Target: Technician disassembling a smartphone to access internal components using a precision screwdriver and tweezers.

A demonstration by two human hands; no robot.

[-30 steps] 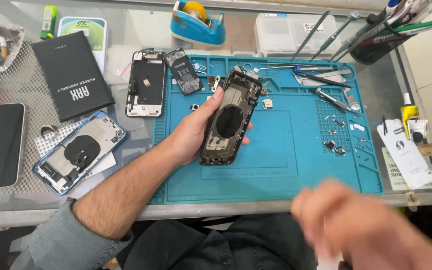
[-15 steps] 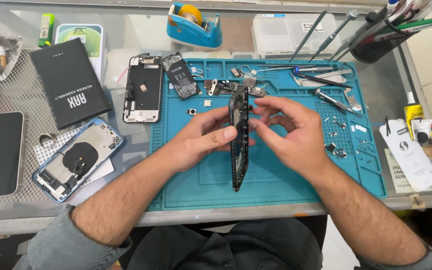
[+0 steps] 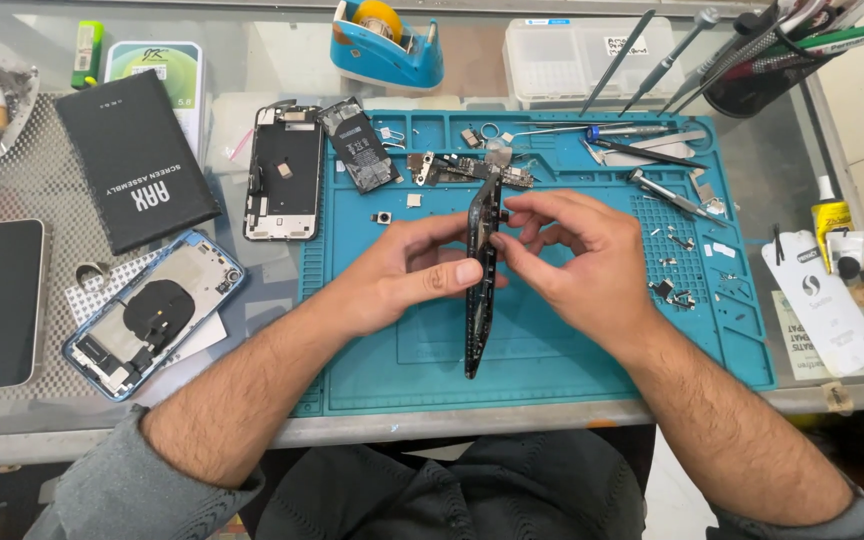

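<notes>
While both hands meet over the blue mat [image 3: 572,350], I see the phone frame [image 3: 479,290] stood on its edge between them, long axis running away from me toward the far side of the mat, near end touching the mat. My left hand [image 3: 407,275] is closed on it from the left, thumb pressed flat along the near-left face, fingers behind. My right hand [image 3: 577,260] is pinched narrow at the frame's far upper edge, thumb and forefinger tips [image 3: 504,240] touching it; whether they hold some small part there, can't tell. Both hands are abt equally near, left carries the weight, right does the fine work.

Just beyond the right fingertips lies a circuit board [image 3: 467,170] on the mat. Right of the right hand: tweezers [image 3: 667,195] and scattered small screws [image 3: 672,290], close but apart. Beyond the left hand: a battery [image 3: 357,145] and a black screen panel [image 3: 284,172], half off the mat edge. Well left of the left forearm: a blue phone back shell [image 3: 152,312] and a black box [image 3: 134,170]. Far side: a tape dispenser [image 3: 387,45] and a cup of tools [image 3: 762,70].

Surface is a glass desk [image 3: 452,430] w/ the mat on top; room beyond isn't in view.
</notes>
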